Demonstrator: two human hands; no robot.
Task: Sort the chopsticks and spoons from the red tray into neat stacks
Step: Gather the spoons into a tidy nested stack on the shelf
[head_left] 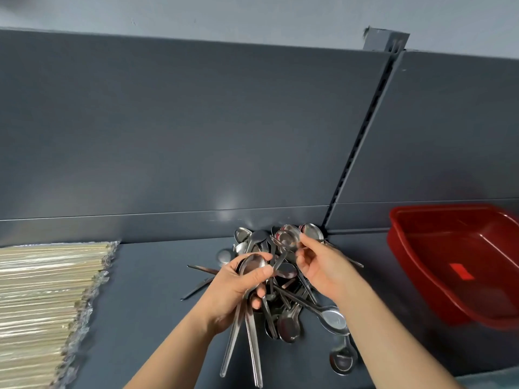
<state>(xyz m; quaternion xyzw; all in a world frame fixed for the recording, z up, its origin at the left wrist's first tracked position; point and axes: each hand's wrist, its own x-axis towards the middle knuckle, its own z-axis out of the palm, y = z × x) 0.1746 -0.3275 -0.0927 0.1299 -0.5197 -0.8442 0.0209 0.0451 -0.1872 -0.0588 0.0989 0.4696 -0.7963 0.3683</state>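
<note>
Left grip (238, 284) around spoons (247, 318); red tray (421, 290) bare.

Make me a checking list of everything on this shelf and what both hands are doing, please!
Surface: dark grey metal shelf, mostly bare.
Job's things: shiny metal spoons in a jumbled pile; wrapped pale wooden chopsticks stacked flat at left; red plastic tray at right, looks empty.
Clutter: nothing seen.
Grippers: left hand grips a bundle of spoons; right hand pinches one spoon.
Cables: nothing seen.
Surroundings: grey back panel, slotted upright.
</note>
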